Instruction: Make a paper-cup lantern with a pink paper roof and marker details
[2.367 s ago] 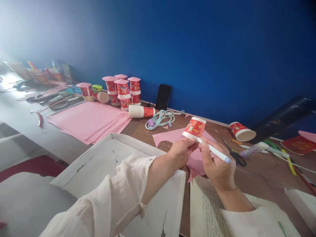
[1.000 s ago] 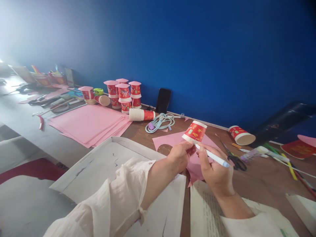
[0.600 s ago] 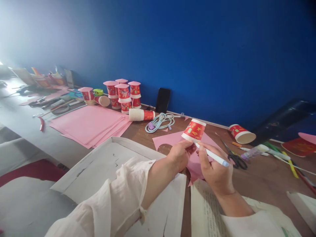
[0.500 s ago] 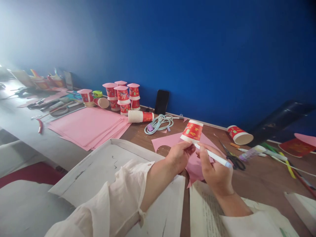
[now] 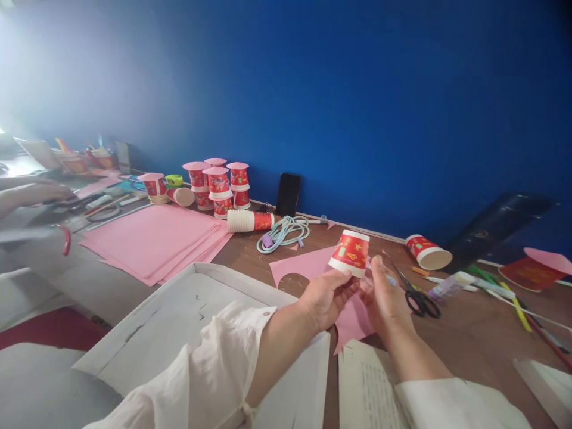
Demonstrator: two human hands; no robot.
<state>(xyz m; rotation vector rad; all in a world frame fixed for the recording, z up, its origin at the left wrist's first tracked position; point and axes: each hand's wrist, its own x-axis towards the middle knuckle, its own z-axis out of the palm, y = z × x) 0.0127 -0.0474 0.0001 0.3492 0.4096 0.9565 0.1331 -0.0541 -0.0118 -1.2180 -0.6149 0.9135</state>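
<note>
My left hand (image 5: pixel 325 298) grips a red paper cup (image 5: pixel 351 250) with gold print, its wide white rim downward. My right hand (image 5: pixel 386 292) is closed just right of the cup, fingertips close by its rim. From behind those fingers shows the pale blue end of a white marker (image 5: pixel 391 280); most of the pen is hidden. Beneath both hands lies pink paper (image 5: pixel 299 268) with a curved piece cut out. Black-handled scissors (image 5: pixel 420 301) rest right of my right hand.
Red cups with pink paper tops (image 5: pixel 218 182) stand stacked by the wall, near nested cups (image 5: pixel 250 221), a coiled cable (image 5: pixel 286 232) and a phone (image 5: pixel 288 193). Pink sheets (image 5: pixel 156 241) lie left. Another person's hand (image 5: pixel 42 193) is at far left. A cup (image 5: pixel 428 252) lies right.
My right hand has turned, so the marker is now mostly hidden behind it. The cup has shifted slightly within the view. Another person's hand has appeared at far left.
</note>
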